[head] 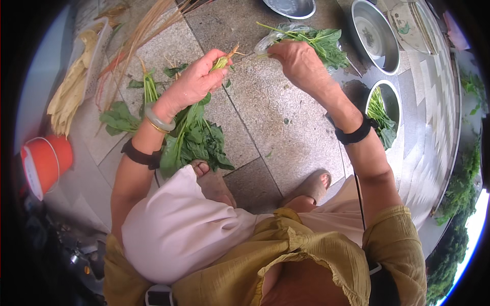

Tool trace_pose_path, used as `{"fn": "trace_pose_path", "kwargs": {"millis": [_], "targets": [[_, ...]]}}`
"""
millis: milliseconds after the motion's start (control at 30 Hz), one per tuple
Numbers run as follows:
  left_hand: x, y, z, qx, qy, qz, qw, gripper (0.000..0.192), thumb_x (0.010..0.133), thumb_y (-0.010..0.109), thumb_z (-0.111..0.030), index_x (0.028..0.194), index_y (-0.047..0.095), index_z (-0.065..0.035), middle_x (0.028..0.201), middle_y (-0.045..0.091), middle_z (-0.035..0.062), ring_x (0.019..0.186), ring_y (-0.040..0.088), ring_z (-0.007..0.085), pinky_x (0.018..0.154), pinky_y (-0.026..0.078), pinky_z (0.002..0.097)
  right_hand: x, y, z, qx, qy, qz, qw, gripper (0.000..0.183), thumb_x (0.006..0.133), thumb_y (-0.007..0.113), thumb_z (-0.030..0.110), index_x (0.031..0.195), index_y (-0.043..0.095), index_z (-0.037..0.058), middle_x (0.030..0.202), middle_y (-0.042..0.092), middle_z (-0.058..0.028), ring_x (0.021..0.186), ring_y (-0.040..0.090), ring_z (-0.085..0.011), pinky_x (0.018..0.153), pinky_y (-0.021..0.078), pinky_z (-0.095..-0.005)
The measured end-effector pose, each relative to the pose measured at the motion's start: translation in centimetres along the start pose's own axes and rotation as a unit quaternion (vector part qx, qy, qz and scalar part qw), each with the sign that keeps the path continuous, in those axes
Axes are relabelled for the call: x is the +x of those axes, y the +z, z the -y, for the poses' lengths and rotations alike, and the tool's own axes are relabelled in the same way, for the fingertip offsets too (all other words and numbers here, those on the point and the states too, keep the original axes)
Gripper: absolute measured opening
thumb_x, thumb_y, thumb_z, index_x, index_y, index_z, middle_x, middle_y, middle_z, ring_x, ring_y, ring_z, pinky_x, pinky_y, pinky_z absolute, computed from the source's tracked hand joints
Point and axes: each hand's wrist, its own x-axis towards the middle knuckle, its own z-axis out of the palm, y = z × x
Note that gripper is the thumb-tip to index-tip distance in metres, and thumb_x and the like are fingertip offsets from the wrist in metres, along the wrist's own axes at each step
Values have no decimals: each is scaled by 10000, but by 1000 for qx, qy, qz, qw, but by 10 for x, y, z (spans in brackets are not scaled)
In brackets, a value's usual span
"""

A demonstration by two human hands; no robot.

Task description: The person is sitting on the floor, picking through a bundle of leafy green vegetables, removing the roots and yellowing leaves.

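Note:
My left hand (195,82) is closed around a leafy green plant, apparently spinach (220,64), near its root. The pale brown root points up and away from my fist. Dark leaves (203,139) spread below that wrist, near my left foot; where the held plant ends among them is hard to see. My right hand (300,63) is bent over a clear plastic bag (268,41) with cut leafy greens (327,44) lying on it. Its fingertips are pinched together at the bag's near edge, and what lies between them is mostly hidden.
Loose greens (120,116) with roots lie left. At right stand a metal bowl (398,103) of trimmed greens and a metal basin (394,63) with water. Another basin (291,16) is ahead. A red bucket (57,160) and a plastic basket (97,57) with dried husks stand left.

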Motion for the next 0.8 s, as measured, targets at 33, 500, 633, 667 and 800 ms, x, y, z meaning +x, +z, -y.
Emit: {"fn": "trace_pose_path", "kwargs": {"millis": [33, 500, 633, 667, 800], "targets": [[0, 0, 1, -1, 0, 0, 1000, 256, 926, 435, -126, 1160, 447, -23, 836, 453, -8, 671, 430, 53, 598, 398, 211, 0, -5, -24, -43, 1, -23, 999, 148, 819, 563, 104, 909, 648, 24, 848, 628, -165, 788, 617, -318, 707, 488, -378], [0, 8, -10, -240, 23, -42, 970, 408, 914, 378, -122, 1294, 382, 28, 947, 520, 23, 813, 506, 67, 704, 444, 211, 30, 26, 49, 448, 192, 30, 873, 229, 817, 650, 212, 790, 620, -13, 659, 629, -59, 566, 590, -81, 496, 493, -206], [2, 12, -1, -275, 13, -95, 957, 421, 916, 393, -116, 1308, 357, 36, 1053, 521, 63, 895, 513, 76, 754, 441, 215, 28, 25, 50, 436, 213, 70, 872, 257, 835, 644, 233, 852, 623, -22, 710, 632, -64, 625, 604, -89, 557, 498, -198], [3, 10, -2, -258, 11, -98, 961, 423, 916, 400, -115, 1307, 355, 40, 1091, 514, 78, 934, 506, 80, 781, 434, 216, 32, 28, 47, 415, 240, 80, 874, 231, 836, 635, 200, 862, 626, -29, 734, 642, -81, 652, 615, -99, 585, 510, -207], [8, 2, 12, -251, -6, -94, 963, 409, 920, 407, -114, 1300, 371, 31, 1128, 514, 84, 962, 511, 81, 787, 439, 210, 36, 35, 49, 437, 233, 28, 869, 203, 743, 692, 166, 726, 640, -29, 646, 643, -84, 558, 616, -107, 520, 527, -224]]}}
